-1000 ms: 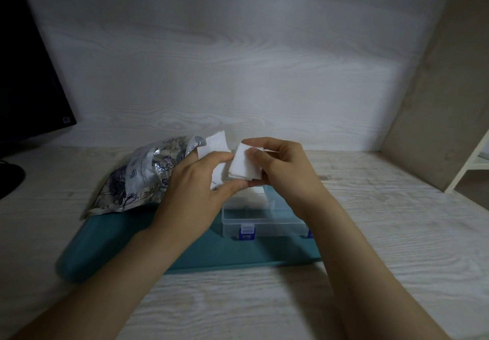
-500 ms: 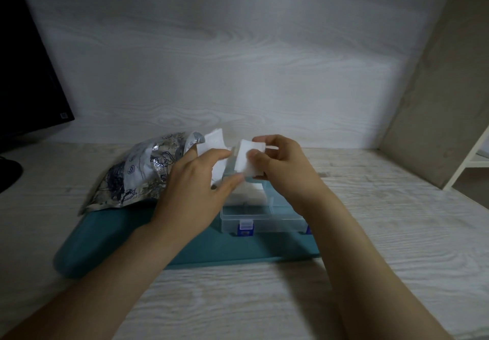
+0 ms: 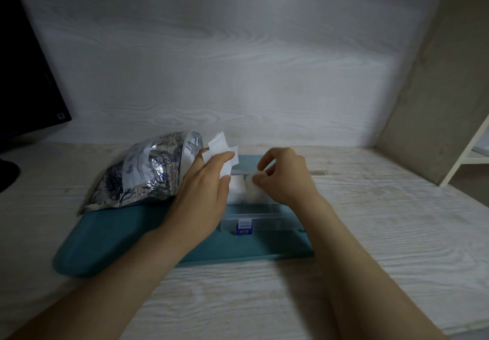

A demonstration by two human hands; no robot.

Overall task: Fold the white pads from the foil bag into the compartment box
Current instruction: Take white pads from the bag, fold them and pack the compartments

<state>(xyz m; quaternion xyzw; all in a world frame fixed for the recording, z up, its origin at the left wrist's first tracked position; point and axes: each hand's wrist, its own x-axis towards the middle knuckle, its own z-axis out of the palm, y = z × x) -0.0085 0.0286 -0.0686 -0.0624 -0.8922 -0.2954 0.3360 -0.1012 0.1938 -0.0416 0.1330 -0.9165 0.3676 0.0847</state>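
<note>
- Head view: the right hand [image 3: 284,178] pinches a folded white pad [image 3: 254,185] between thumb and fingertips, pressing it down into the clear compartment box [image 3: 251,212]; motion blur hides exactly how the fold sits.
- The left hand [image 3: 203,191] is closed on a few unfolded white pads [image 3: 219,151], which stick up past its fingers just left of the box, at the mouth of the foil bag [image 3: 143,173].
- The pads look thin, soft and very light, so a fold probably springs open unless pinched across the crease; judged from their limpness, the safest hold is thumb and forefinger over the folded edge, with light pressure kept on until the compartment walls take over.
- The compartment box lies open on a teal mat [image 3: 127,233], a blue latch [image 3: 244,227] on its near wall; white pads already fill the compartments at its far left, while the near row looks empty.
- The foil bag lies on its side left of the box, crinkled and bulging, its mouth toward the box; it seems to hold more pads, though its inside is hidden.
- Mat, bag and box all rest on a pale wood-grain surface [image 3: 383,233].
</note>
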